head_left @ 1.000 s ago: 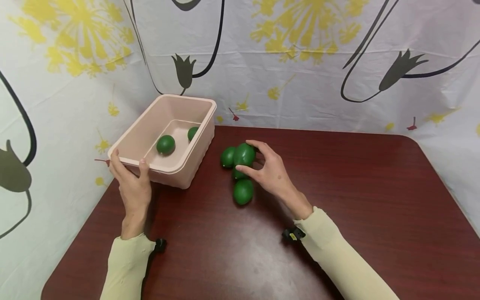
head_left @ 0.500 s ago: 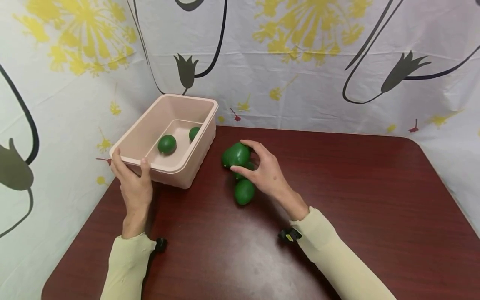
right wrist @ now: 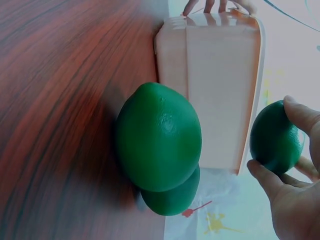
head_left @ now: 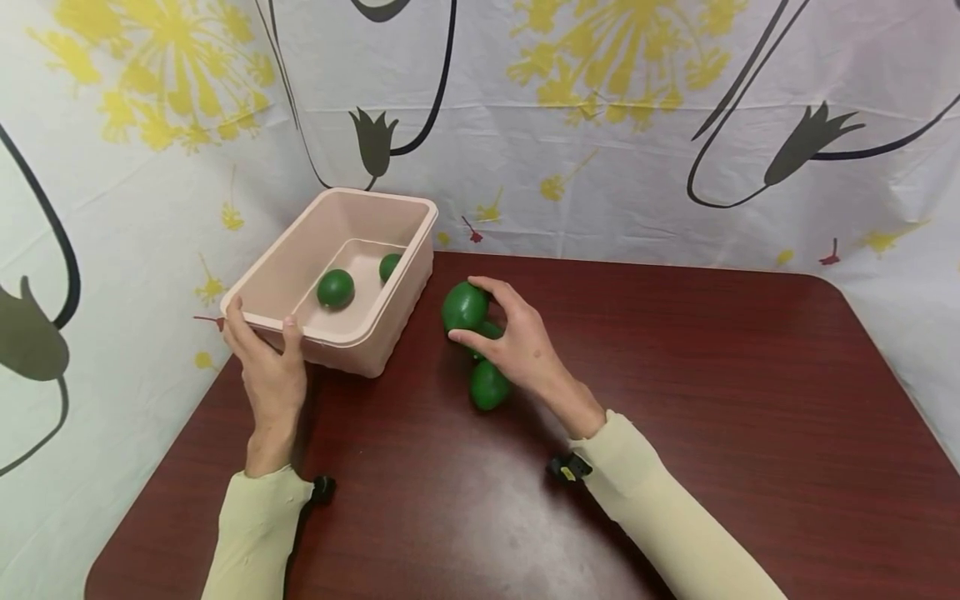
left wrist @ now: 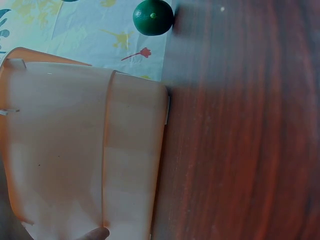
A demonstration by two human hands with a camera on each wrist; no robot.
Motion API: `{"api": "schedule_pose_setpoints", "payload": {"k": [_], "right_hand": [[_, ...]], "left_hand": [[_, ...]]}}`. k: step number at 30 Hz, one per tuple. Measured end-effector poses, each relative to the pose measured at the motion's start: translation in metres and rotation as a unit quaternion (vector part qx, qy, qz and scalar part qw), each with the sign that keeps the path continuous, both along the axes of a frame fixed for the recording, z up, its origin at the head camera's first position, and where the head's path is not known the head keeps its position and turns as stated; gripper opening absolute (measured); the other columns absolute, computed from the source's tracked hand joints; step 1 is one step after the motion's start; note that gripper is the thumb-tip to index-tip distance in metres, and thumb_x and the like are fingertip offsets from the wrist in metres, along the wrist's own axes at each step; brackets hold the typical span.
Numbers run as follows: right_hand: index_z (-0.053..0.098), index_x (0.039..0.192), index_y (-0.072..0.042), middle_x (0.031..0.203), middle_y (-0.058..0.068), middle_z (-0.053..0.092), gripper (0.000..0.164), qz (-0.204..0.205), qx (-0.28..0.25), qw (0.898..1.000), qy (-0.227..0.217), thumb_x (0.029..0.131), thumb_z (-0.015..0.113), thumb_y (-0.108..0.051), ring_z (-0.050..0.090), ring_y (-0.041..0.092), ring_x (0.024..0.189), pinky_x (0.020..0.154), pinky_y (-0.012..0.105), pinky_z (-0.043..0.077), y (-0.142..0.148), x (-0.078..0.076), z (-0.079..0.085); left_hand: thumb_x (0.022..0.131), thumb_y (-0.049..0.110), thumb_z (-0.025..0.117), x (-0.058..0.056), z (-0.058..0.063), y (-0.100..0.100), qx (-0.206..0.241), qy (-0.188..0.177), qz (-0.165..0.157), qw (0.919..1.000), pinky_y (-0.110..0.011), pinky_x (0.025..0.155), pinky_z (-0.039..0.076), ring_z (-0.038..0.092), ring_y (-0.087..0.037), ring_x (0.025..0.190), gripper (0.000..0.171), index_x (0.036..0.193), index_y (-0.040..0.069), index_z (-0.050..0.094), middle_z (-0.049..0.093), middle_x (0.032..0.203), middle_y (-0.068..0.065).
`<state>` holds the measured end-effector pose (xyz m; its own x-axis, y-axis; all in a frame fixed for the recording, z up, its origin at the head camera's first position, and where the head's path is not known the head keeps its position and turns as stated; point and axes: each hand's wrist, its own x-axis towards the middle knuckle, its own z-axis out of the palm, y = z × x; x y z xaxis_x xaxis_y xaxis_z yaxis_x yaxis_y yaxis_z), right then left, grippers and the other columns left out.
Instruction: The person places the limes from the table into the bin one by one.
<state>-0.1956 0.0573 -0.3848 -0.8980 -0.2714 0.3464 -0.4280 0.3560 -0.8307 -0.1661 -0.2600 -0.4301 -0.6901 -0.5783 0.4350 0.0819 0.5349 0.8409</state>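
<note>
My right hand (head_left: pixel 525 343) holds a green lime (head_left: pixel 464 307) between thumb and fingers, raised above the other limes. In the right wrist view, the held lime (right wrist: pixel 276 137) appears beside the bin's rim, clear of the table. Below the hand, one lime (head_left: pixel 489 386) lies on the table, and another lime (head_left: pixel 489 330) behind it is partly covered by the thumb. My left hand (head_left: pixel 272 383) grips the near edge of a pale pink plastic bin (head_left: pixel 408 287), fingertips and thumb at its rim. Inside the bin lie a lime (head_left: pixel 335 288) and a second lime (head_left: pixel 389 267), half hidden by the wall.
The dark red wooden table (head_left: pixel 675 400) has rounded corners. A white patterned cloth (head_left: pixel 600 192) hangs behind it and along the left side, close to the bin. Small black devices sit at both sleeve cuffs.
My right hand has carried the held lime left toward the bin; it now covers the lime seen behind it earlier. The left hand and bin stay in place.
</note>
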Motion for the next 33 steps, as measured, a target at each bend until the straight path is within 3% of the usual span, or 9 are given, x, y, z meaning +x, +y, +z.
{"api": "schedule_pose_setpoints", "payload": {"k": [33], "right_hand": [[0.045,0.154,-0.015,0.142,0.007,0.055,0.074,0.036,-0.024,0.999,0.002,0.09,0.081,-0.024,0.062,0.022,0.125,0.104,0.04,0.056,-0.031,0.005,0.009]], "left_hand": [[0.092,0.052,0.058,-0.001,-0.002,-0.001,0.0,0.003,0.003,1.0,-0.074,0.098,0.036,0.051,-0.056,0.117,0.08,0.163,0.033,0.025,0.029,0.165,-0.007]]}}
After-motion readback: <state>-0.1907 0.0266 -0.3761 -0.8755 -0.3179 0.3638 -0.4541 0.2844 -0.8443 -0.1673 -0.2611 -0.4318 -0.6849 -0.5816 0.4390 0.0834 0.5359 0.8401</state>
